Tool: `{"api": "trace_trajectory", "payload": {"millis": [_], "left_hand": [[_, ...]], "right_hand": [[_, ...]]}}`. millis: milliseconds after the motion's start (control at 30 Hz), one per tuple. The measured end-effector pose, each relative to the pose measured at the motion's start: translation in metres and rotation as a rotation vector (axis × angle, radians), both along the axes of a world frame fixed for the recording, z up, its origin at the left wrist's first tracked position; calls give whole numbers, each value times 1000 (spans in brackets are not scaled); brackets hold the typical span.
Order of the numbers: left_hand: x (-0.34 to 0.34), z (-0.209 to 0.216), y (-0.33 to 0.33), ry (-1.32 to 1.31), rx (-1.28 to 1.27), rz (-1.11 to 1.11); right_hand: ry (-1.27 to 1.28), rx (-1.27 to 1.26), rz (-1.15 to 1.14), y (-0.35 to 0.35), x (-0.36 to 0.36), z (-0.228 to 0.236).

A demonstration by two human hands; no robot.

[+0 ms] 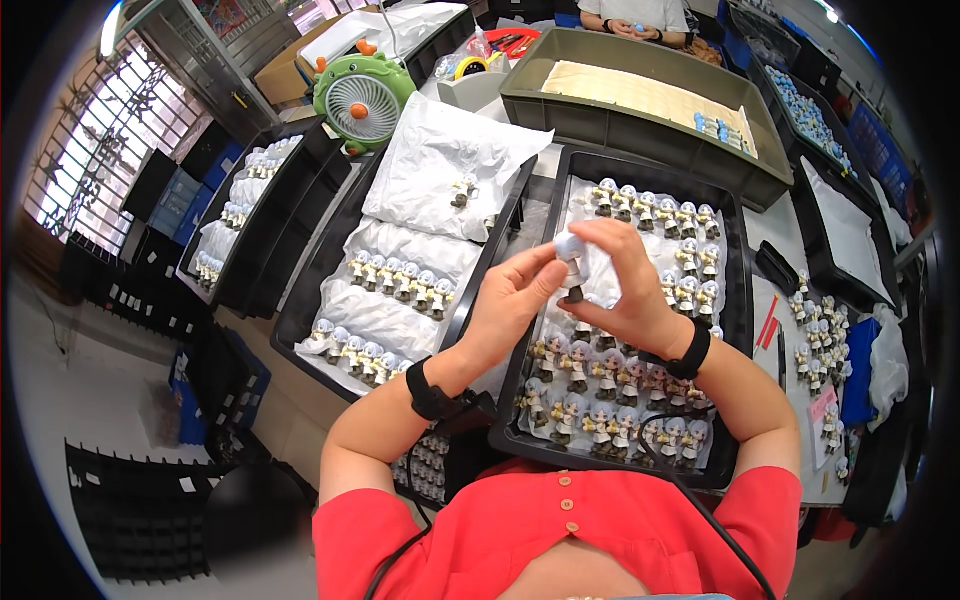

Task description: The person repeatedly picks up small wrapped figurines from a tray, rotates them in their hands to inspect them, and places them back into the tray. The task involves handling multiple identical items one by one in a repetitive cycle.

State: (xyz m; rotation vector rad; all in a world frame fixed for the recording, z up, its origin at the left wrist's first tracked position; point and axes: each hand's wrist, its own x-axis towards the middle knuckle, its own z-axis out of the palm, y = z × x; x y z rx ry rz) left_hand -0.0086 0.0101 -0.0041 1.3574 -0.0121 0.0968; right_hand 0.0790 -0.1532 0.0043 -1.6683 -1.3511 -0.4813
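Between my two hands, above a black tray (pixel 737 290), is a small figurine (pixel 571 268) with a pale blue head, light body and dark base. My left hand (pixel 508 305) pinches it from the left with thumb and fingers. From the right, my right hand (pixel 632 285) curls round it, its fingers at the head and its thumb lower down. Beneath my hands, rows of figurines (pixel 608 375) with pale hair, white clothes and dark bases lie on white sheeting. Part of that tray is hidden by my hands.
Left, another black tray (pixel 290 330) holds figurine rows and a white padded sheet (pixel 430 150). Behind stand a green fan (pixel 362 100) and an olive bin (pixel 640 110). Loose figurines (pixel 822 340) and red sticks (pixel 768 320) lie right. Across the table, a person's hands (pixel 635 30) hold something blue.
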Motion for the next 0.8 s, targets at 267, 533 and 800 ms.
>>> {"api": "trace_trajectory", "payload": {"millis": [267, 533, 800], "left_hand": [[2, 6, -1, 71, -362, -268], [6, 3, -2, 55, -547, -402], [11, -4, 2, 29, -501, -392]], "right_hand": [[175, -24, 64, -1, -5, 4], [432, 18, 168, -3, -9, 3], [408, 2, 135, -3, 1, -8]]}}
